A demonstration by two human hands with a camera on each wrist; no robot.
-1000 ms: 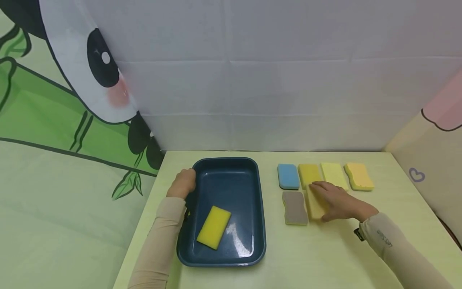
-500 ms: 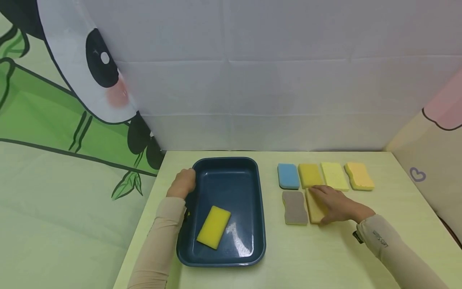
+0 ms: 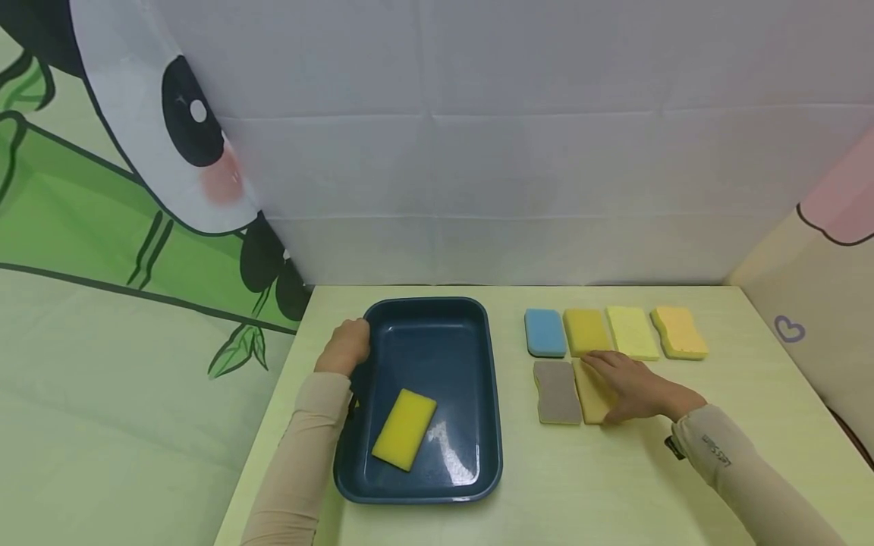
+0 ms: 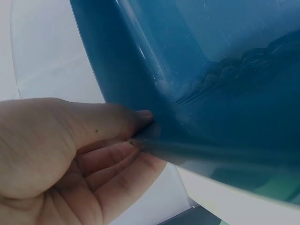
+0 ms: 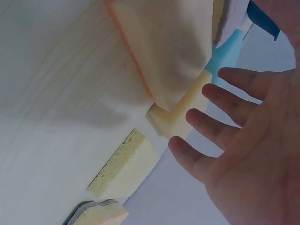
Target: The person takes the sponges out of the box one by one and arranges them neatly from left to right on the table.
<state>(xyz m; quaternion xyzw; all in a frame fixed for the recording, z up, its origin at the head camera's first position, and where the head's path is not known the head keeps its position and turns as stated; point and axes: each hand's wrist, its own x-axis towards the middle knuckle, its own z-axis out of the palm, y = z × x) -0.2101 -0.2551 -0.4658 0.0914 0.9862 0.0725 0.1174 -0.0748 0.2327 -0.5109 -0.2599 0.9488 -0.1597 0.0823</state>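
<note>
A dark blue tray (image 3: 437, 364) lies on the table, one yellow sponge (image 3: 404, 430) inside it. My left hand (image 3: 346, 346) grips the tray's left rim; in the left wrist view, the thumb of my left hand (image 4: 70, 150) lies on the inner side and the fingers beneath the tray wall (image 4: 211, 112). Over at the right, my right hand (image 3: 638, 389) rests over a pale yellow sponge (image 3: 592, 396) beside a grey sponge (image 3: 558, 393). In the right wrist view, the fingers of my right hand (image 5: 248, 136) are spread and straight near that sponge (image 5: 168, 42).
Behind my right hand is a row of sponges: blue (image 3: 545, 333), yellow (image 3: 585, 331), light yellow (image 3: 632, 332) and orange-yellow with a wavy edge (image 3: 679, 333). A white cloth wall (image 3: 519, 197) stands along the table's back edge.
The pale yellow sponge under my right hand has shifted slightly left, close against the grey one. My right hand has moved slightly left and toward me. My left hand still grips the tray.
</note>
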